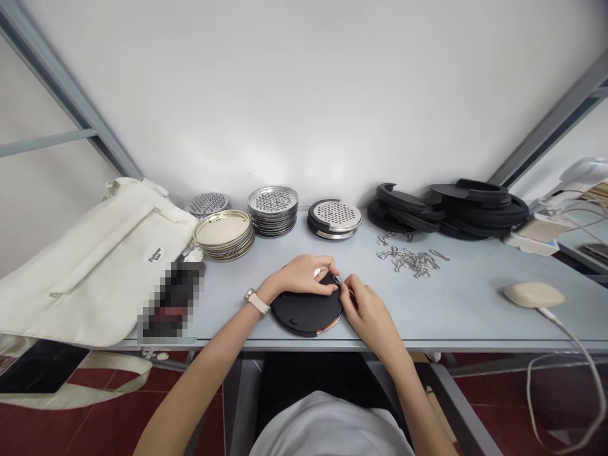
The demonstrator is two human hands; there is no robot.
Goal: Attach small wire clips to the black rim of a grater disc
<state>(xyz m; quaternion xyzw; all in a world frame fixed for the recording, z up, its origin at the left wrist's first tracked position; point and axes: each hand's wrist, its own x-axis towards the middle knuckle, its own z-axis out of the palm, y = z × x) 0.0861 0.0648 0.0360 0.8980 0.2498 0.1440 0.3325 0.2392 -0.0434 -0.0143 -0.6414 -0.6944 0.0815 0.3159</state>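
A round black disc lies near the front edge of the table, with a strip of colourful metal rim showing at its lower right. Over its upper part bends my left hand, thumb and fingertips closed about a small wire clip at the disc's right edge. From the other side my right hand pinches at the same clip; its fingertips partly hide the metal. Behind to the right lies a loose pile of similar wire clips.
Along the wall stand a stack of gold lids, a stack of perforated grater discs, a grater disc in a black holder and piles of black rubbery covers. A cream bag sits left. A corded cream device lies right.
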